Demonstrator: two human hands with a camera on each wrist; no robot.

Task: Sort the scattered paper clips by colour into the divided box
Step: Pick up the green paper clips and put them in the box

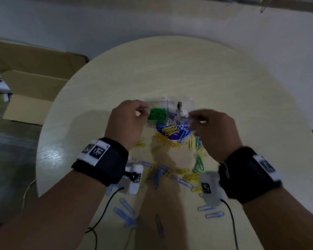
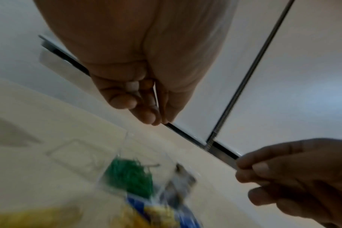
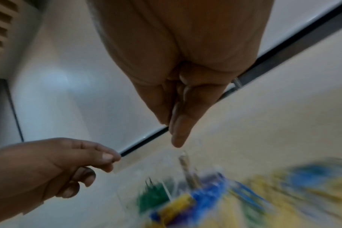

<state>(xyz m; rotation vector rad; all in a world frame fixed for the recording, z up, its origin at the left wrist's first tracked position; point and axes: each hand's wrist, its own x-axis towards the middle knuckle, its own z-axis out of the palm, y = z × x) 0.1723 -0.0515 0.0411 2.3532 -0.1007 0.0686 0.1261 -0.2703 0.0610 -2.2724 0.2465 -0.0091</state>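
Note:
A clear divided box stands in the middle of the round table. One far compartment holds green clips. A grey clip stands on end over the other far compartment. The near compartments hold yellow clips and blue clips. My left hand hovers over the box's left side, fingers curled against the thumb, with nothing visible between them. My right hand hovers at the right side, fingertips pressed together just above the grey clip and apart from it.
Loose yellow clips, green clips and blue clips lie scattered on the table between the box and me. Black cables trail from the wrist cameras. Cardboard boxes sit on the floor at the left.

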